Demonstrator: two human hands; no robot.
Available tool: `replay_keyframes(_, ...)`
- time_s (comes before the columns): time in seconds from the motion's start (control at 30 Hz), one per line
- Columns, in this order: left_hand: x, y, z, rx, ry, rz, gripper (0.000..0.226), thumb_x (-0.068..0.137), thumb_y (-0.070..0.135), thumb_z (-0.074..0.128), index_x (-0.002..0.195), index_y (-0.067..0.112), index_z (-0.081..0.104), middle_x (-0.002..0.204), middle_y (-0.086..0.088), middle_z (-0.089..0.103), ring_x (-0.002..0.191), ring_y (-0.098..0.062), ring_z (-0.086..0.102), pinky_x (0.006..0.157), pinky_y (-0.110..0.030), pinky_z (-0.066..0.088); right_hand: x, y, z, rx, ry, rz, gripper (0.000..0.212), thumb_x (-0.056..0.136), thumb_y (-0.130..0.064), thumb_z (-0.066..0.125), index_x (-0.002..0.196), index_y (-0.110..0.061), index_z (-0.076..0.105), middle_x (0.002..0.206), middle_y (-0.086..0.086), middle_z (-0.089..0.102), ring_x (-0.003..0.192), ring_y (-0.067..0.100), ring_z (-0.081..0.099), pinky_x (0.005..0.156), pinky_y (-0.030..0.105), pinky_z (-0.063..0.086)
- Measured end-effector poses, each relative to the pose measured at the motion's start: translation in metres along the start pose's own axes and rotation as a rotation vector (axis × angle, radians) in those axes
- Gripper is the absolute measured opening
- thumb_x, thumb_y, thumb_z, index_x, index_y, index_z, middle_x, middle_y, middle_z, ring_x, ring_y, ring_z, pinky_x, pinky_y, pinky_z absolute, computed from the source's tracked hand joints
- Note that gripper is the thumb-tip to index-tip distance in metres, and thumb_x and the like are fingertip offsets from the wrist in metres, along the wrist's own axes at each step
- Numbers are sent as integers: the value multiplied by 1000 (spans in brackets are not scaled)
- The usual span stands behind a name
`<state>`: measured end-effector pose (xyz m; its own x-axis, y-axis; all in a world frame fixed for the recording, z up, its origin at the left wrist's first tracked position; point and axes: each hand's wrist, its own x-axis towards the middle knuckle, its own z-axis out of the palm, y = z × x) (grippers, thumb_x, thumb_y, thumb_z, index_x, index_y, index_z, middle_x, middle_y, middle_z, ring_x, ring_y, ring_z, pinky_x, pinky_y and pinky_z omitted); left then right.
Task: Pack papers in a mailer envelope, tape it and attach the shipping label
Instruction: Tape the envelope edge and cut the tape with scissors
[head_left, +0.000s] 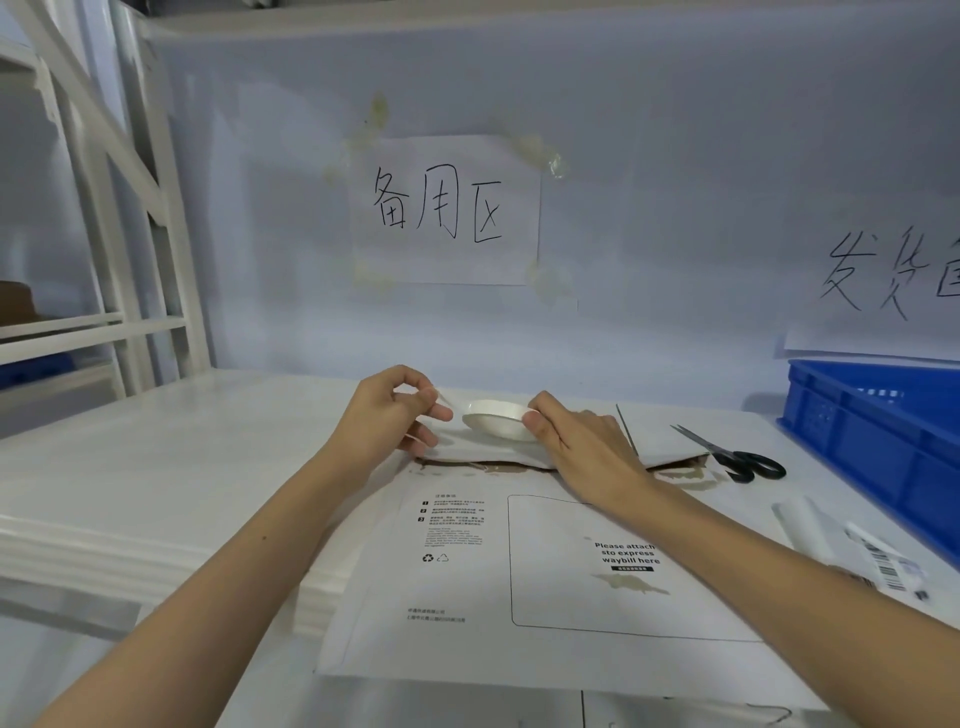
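A white mailer envelope (467, 587) lies flat on the white table, its printed waybill box facing up and its torn brown flap edge at the far end. Above that far edge my right hand (576, 447) grips a white roll of tape (496, 418). My left hand (387, 415) pinches the loose tape end pulled out from the roll's left side. A shipping label (885, 564) with a barcode lies at the right, near the table's edge.
Black-handled scissors (737, 457) lie to the right of the envelope. A blue plastic crate (878, 431) stands at the far right. A white roll or backing strip (802, 525) lies beside the label. White shelving (104, 234) rises at the left; paper signs hang on the wall.
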<state>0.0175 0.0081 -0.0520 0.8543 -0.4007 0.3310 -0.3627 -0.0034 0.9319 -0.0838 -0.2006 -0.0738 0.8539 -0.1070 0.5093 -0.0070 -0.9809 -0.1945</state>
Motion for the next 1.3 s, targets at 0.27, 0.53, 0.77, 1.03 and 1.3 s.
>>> replay_keyframes(0.27, 4, 0, -5, -209, -15, -135, 6, 94, 11, 56, 89, 9, 58, 81, -8, 76, 46, -16, 57, 48, -23, 52, 0, 0, -3, 535, 10, 59, 19, 97, -41, 52, 96, -22, 55, 79, 1, 62, 66, 7, 49, 61, 13, 36)
replay_keyframes(0.53, 4, -1, -2, -233, -63, -140, 7, 93, 10, 60, 96, 13, 65, 87, -7, 76, 52, -17, 61, 53, -21, 55, 2, -2, -6, 719, 171, 124, 16, 87, -27, 69, 92, -33, 55, 102, -1, 60, 84, 11, 60, 67, 5, 41)
replay_keyframes(0.77, 4, -1, -2, -307, -97, -174, 9, 92, 5, 58, 94, 8, 66, 87, -9, 74, 58, -16, 63, 60, -23, 52, 3, -2, -9, 753, 177, 137, 19, 89, -26, 68, 103, -31, 57, 106, -11, 56, 71, 13, 53, 66, 19, 46)
replay_keyframes(1.03, 6, -1, -1, -333, -85, -225, 13, 87, 8, 57, 87, 2, 69, 87, -14, 75, 71, -19, 67, 68, -22, 59, 8, -8, -17, 949, 150, 144, 27, 85, -9, 70, 107, -21, 60, 116, -11, 59, 70, 16, 65, 68, 27, 52)
replay_keyframes(1.3, 9, -5, -2, -280, -110, -209, 6, 88, 10, 68, 88, 4, 69, 83, -9, 72, 70, -12, 67, 66, -17, 57, 21, -26, -34, 829, 248, 157, 24, 86, -11, 69, 86, -25, 49, 94, -7, 60, 66, 17, 62, 73, 36, 51)
